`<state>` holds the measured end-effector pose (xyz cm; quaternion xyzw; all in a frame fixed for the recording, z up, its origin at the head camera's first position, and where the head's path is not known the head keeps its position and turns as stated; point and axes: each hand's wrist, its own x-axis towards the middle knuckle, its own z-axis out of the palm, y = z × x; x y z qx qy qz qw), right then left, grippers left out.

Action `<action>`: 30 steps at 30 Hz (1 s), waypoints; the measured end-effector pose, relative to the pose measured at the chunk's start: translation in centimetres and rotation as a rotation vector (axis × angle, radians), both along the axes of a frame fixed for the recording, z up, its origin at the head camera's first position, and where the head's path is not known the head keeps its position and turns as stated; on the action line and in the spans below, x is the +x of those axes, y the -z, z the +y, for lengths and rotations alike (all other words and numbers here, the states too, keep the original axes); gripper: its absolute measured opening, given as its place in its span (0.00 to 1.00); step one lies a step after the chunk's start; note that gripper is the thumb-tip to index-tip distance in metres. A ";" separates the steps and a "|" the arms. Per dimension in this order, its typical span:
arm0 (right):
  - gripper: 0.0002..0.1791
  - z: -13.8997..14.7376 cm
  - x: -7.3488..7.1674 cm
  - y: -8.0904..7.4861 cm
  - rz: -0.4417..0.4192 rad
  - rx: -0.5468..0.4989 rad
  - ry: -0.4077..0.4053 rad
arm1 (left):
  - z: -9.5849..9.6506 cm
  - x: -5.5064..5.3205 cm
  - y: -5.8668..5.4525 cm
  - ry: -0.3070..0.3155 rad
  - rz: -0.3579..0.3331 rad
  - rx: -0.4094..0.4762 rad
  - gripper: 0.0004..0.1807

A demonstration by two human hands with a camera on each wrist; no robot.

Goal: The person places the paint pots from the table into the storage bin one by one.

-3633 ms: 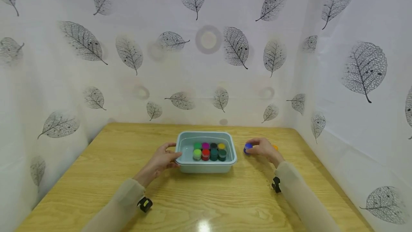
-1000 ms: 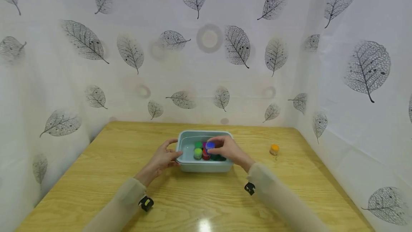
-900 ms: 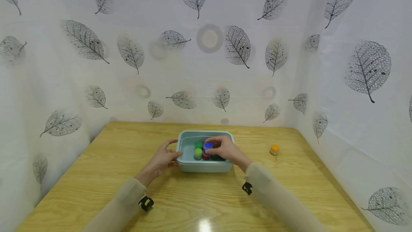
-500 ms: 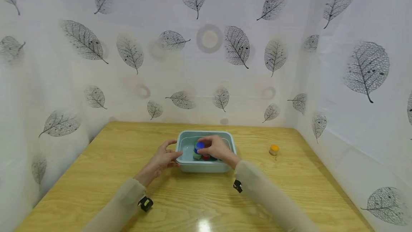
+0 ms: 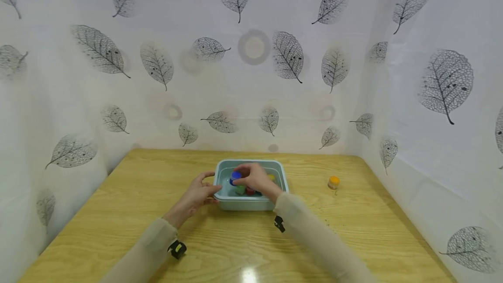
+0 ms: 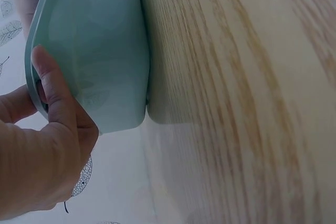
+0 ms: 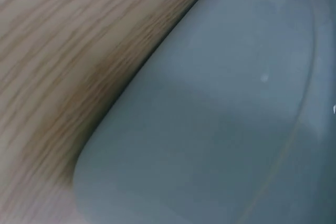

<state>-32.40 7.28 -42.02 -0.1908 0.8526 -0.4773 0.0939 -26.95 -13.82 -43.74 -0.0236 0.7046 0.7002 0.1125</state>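
Observation:
My left hand (image 5: 196, 194) grips the left end of a pale blue-green plastic tub (image 5: 245, 205). In the left wrist view, the left hand's (image 6: 50, 135) thumb and fingers pinch the tub's rim. Inside the tub's left part, my right hand (image 5: 257, 180) holds a small paint jar with a blue lid (image 5: 235, 176) between thumb and fingers. Partly covered by that hand are a light green jar (image 5: 240, 190), a red jar (image 5: 249, 191) and a yellow-lidded jar (image 5: 271, 177). The right wrist view shows mostly the tub's wall (image 7: 199, 124); the hand is out of it.
An orange-lidded jar (image 5: 333, 182) stands on the wooden table (image 5: 220, 248), right of the tub. A white curtain with leaf prints (image 5: 251, 99) hangs behind the table and along its sides.
My right hand took the blue-lidded jar from the table right of the tub, brought it over the other jars and moved left to the tub's left part. The left hand keeps its grip.

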 end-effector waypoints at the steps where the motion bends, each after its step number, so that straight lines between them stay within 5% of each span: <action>1: 0.24 -0.1 0.0 0.0 0.001 -0.001 -0.004 | 0.0 0.0 0.0 -0.001 -0.003 0.000 0.35; 30: 0.21 -2.2 -1.9 0.4 0.020 0.075 0.049 | 0.2 -0.1 -0.1 -0.010 -0.009 -0.011 0.34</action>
